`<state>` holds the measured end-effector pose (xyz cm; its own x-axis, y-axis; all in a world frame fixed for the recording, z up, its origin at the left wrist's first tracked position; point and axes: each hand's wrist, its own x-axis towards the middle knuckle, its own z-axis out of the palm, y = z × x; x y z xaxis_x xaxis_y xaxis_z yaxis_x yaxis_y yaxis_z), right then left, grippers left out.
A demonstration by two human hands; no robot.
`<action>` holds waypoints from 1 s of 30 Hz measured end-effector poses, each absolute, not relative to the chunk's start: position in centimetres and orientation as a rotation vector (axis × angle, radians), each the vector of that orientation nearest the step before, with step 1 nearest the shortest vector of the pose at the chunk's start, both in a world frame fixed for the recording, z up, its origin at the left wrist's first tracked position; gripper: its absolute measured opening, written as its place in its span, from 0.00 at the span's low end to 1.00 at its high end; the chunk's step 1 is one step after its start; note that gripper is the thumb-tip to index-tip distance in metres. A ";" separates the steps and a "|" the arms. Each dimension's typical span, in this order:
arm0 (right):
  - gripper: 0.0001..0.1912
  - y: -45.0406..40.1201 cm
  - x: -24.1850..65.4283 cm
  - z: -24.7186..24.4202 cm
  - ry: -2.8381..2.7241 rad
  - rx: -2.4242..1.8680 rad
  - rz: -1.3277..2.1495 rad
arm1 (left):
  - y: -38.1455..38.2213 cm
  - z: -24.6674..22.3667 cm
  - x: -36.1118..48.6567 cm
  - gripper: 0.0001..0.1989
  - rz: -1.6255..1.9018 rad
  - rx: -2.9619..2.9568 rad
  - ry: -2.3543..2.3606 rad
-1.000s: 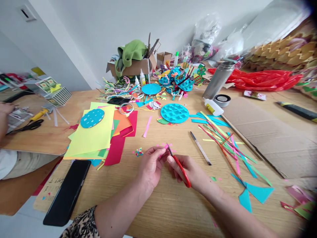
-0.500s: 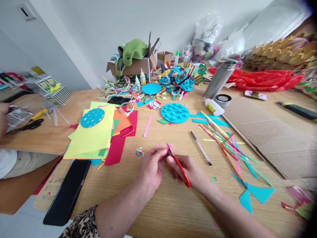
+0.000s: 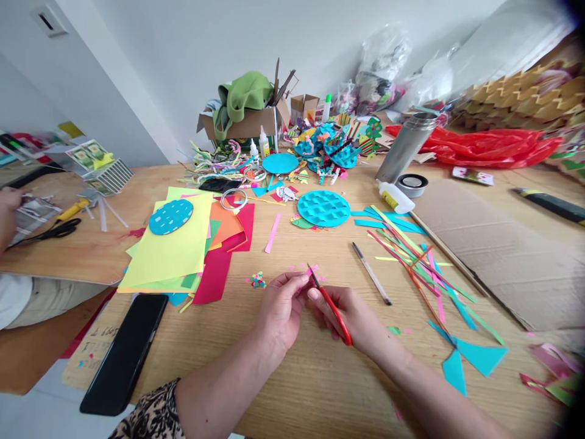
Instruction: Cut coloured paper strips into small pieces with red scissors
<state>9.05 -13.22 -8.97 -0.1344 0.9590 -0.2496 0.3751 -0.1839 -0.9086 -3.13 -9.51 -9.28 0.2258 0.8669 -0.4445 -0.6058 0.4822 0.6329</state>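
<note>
My right hand (image 3: 340, 308) is closed around red-handled scissors (image 3: 336, 314), whose dark blades point up and away from me. Thumb and fingers of my left hand (image 3: 283, 302) pinch a small pink paper piece (image 3: 309, 274) at the blade tips; most of it is hidden by the fingers. Tiny pink paper bits lie on the table just past the blades. Left of my left hand is a little heap of multicoloured paper bits (image 3: 258, 280). A pink paper strip (image 3: 273, 233) lies farther off, and a pen (image 3: 372, 273) rests to the right.
On the left are stacked coloured sheets (image 3: 169, 262) and a black phone (image 3: 124, 355). A blue scalloped oval (image 3: 323, 208) lies ahead. Paper strips (image 3: 425, 268), cardboard (image 3: 503, 244), a glue bottle (image 3: 395, 197) and a steel flask (image 3: 406, 146) are at right. Another person's hand (image 3: 8, 213) shows far left.
Almost nothing differs; both my hands keep the same place and hold. At the far left, the other person's hand has shifted slightly.
</note>
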 end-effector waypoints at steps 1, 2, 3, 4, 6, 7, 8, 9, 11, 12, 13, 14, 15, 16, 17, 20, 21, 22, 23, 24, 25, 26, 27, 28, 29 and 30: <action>0.30 -13.2 9.0 -9.0 -1.504 -1.569 1.322 | -9.5 -9.3 -3.1 0.05 1.043 0.362 0.855; 0.30 -13.2 9.0 -9.0 -1.497 -1.571 1.326 | -9.5 -9.3 -3.1 0.05 1.037 0.366 0.850; 0.30 -13.2 9.0 -9.1 -1.486 -1.572 1.331 | -9.6 -9.3 -3.2 0.04 1.028 0.370 0.845; 0.30 -13.2 9.0 -9.1 -1.471 -1.573 1.336 | -9.6 -9.3 -3.2 0.04 1.017 0.374 0.839; 0.30 -13.2 9.0 -9.2 -1.438 -1.575 1.339 | -9.6 -9.2 -3.2 0.04 1.001 0.377 0.827; 0.30 -13.2 9.0 -9.2 -1.423 -1.576 1.342 | -9.7 -9.2 -3.1 0.04 0.998 0.377 0.823; 0.29 -13.2 9.0 -9.3 -1.412 -1.576 1.344 | -9.7 -9.2 -3.1 0.04 0.998 0.376 0.819; 0.29 -13.2 9.0 -9.3 -1.404 -1.575 1.346 | -9.7 -9.2 -3.1 0.04 1.000 0.374 0.818; 0.29 -13.2 9.0 -9.3 -1.394 -1.572 1.351 | -9.6 -9.2 -3.1 0.05 1.004 0.374 0.819; 0.29 -13.2 9.0 -9.3 -1.387 -1.570 1.357 | -9.6 -9.2 -3.1 0.05 1.005 0.376 0.821; 0.29 -13.2 9.0 -9.3 -1.376 -1.568 1.363 | -9.6 -9.2 -3.1 0.05 1.005 0.379 0.823; 0.29 -13.3 9.0 -9.3 -1.363 -1.566 1.370 | -9.5 -9.2 -3.1 0.05 1.005 0.385 0.823; 0.29 -13.3 9.1 -9.3 -1.349 -1.564 1.379 | -9.5 -9.2 -3.1 0.05 1.002 0.390 0.822; 0.29 -13.3 9.1 -9.4 -1.336 -1.563 1.388 | -9.4 -9.2 -3.1 0.05 0.999 0.394 0.821; 0.29 -13.3 9.2 -9.4 -1.326 -1.563 1.397 | -9.4 -9.2 -3.2 0.05 0.994 0.396 0.820; 0.28 -13.2 9.3 -9.5 -1.320 -1.566 1.438 | -9.0 -9.0 -3.5 0.06 0.970 0.410 0.829; 0.28 -13.2 9.4 -9.5 -1.318 -1.569 1.453 | -8.8 -8.9 -3.6 0.07 0.956 0.423 0.833; 0.28 -13.2 9.4 -9.5 -1.318 -1.569 1.468 | -8.5 -8.8 -3.8 0.07 0.939 0.443 0.836; 0.28 -13.2 9.4 -9.3 -1.321 -1.564 1.485 | -8.2 -8.7 -4.0 0.07 0.919 0.468 0.839; 0.28 -13.2 9.5 -9.1 -1.323 -1.559 1.504 | -7.9 -8.5 -4.3 0.07 0.894 0.498 0.841; 0.28 -13.2 9.5 -8.9 -1.329 -1.551 1.525 | -7.6 -8.4 -4.6 0.07 0.866 0.531 0.842; 0.29 -13.2 9.5 -8.6 -1.336 -1.541 1.547 | -7.2 -8.3 -4.9 0.06 0.834 0.568 0.839; 0.29 -13.2 9.5 -8.3 -1.347 -1.528 1.565 | -6.9 -8.3 -5.3 0.06 0.801 0.606 0.833; 0.29 -13.2 9.5 -8.1 -1.358 -1.514 1.582 | -6.7 -8.2 -5.6 0.06 0.767 0.642 0.825; 0.30 -13.2 9.5 -7.9 -1.369 -1.498 1.597 | -6.4 -8.2 -5.9 0.06 0.732 0.674 0.819; 0.30 -13.2 9.5 -7.7 -1.383 -1.485 1.606 | -6.2 -8.2 -6.2 0.06 0.699 0.701 0.813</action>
<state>9.53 -13.22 -7.69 -0.2412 0.8938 -0.3781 0.2408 -0.3223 -0.9155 -6.18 -6.23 -8.16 0.4996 0.7711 -0.3947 -0.2753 0.5733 0.7717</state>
